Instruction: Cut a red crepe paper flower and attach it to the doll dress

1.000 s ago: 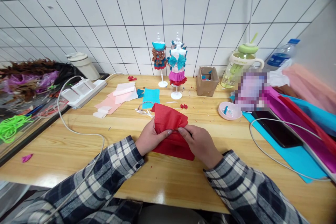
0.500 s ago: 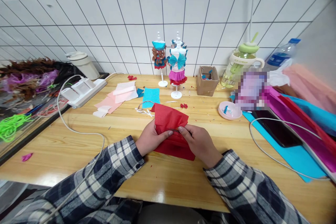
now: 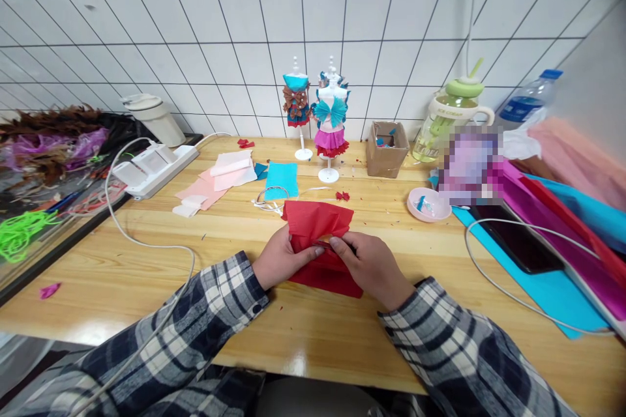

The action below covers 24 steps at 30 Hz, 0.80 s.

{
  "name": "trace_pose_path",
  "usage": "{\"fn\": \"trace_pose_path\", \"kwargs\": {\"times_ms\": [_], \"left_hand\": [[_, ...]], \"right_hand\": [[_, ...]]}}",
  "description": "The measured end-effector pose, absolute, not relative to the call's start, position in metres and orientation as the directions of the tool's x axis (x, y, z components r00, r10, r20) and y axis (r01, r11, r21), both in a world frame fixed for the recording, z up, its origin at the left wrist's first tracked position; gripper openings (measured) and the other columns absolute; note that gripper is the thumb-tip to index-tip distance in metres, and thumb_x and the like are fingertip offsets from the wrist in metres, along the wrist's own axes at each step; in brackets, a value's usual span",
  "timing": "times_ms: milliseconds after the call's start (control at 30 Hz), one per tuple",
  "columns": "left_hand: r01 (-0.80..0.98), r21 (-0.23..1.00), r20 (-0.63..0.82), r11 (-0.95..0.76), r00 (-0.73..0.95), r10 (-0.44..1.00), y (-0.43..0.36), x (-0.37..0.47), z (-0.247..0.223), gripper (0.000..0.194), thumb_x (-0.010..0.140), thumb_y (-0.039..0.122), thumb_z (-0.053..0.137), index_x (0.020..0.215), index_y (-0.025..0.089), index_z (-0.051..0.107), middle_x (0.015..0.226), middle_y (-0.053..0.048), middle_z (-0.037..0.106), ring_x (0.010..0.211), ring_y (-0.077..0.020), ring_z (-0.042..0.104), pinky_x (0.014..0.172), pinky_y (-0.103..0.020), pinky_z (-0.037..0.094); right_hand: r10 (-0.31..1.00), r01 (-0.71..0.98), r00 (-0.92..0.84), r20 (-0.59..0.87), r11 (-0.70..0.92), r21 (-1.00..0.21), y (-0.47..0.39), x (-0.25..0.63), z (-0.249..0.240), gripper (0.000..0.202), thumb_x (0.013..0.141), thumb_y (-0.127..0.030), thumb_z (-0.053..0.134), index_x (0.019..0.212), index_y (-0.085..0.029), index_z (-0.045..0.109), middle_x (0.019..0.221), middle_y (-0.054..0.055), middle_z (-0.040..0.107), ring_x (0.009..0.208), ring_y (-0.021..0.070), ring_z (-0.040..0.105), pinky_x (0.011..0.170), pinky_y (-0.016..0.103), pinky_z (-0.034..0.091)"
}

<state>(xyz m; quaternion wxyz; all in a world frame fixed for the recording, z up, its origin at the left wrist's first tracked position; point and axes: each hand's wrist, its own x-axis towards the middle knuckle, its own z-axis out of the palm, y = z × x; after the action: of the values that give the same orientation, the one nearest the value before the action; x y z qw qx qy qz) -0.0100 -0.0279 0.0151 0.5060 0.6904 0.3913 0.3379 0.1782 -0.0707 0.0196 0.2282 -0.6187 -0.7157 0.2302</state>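
Red crepe paper is pinched between my two hands above the table's near middle. My left hand holds its left side, thumb on top near the centre. Closed on the other side is my right hand, its thumb and fingers close to the left thumb. Between the thumbs the paper is folded, and a small gap shows behind the fold. Just beyond lie a light blue crepe paper piece, a thin ring with white cord and a small red paper bow.
Two small dress forms in paper outfits stand by the wall. A cardboard box, a pink dish and a green-lidded bottle are right of them. A power strip trails a white cable across the left.
The top edge of the red crepe paper has tipped down slightly, and a gap has opened behind the fold between my thumbs. Both hands keep nearly the same place.
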Motion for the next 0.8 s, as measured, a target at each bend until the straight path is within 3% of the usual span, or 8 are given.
{"fn": "trace_pose_path", "kwargs": {"times_ms": [167, 433, 800], "left_hand": [[0.011, 0.998, 0.048, -0.06, 0.459, 0.887, -0.0245, -0.0162, 0.0074, 0.04, 0.082, 0.035, 0.06, 0.116, 0.014, 0.061, 0.118, -0.01, 0.066, 0.113, -0.0277, 0.058, 0.098, -0.04, 0.043], [0.032, 0.989, 0.113, -0.147, 0.49, 0.864, -0.0203, -0.016, 0.0068, 0.04, 0.079, 0.034, 0.064, 0.114, 0.014, 0.064, 0.116, -0.01, 0.067, 0.109, -0.0265, 0.06, 0.101, -0.04, 0.042], [-0.028, 0.998, 0.068, -0.062, 0.493, 0.867, -0.0229, -0.0166, 0.0066, 0.049, 0.075, 0.031, 0.07, 0.119, 0.012, 0.057, 0.118, -0.014, 0.066, 0.112, -0.029, 0.059, 0.098, -0.042, 0.045]], "right_hand": [[0.992, 0.798, -0.117, 0.038, 0.117, -0.591, -0.0694, 0.1815, 0.0198, 0.05, 0.094, -0.053, 0.029, 0.071, -0.02, 0.059, 0.071, 0.003, 0.066, 0.065, 0.0145, 0.054, 0.057, 0.026, 0.028], [0.994, 0.759, -0.105, 0.044, 0.108, -0.643, -0.0683, 0.1828, 0.0177, 0.051, 0.094, -0.052, 0.029, 0.066, -0.02, 0.056, 0.066, 0.002, 0.063, 0.061, 0.0135, 0.052, 0.056, 0.026, 0.028], [0.996, 0.714, -0.081, 0.046, 0.09, -0.694, -0.0678, 0.1866, 0.0179, 0.056, 0.093, -0.054, 0.03, 0.064, -0.018, 0.06, 0.062, 0.003, 0.062, 0.058, 0.0139, 0.052, 0.054, 0.026, 0.029]]}}
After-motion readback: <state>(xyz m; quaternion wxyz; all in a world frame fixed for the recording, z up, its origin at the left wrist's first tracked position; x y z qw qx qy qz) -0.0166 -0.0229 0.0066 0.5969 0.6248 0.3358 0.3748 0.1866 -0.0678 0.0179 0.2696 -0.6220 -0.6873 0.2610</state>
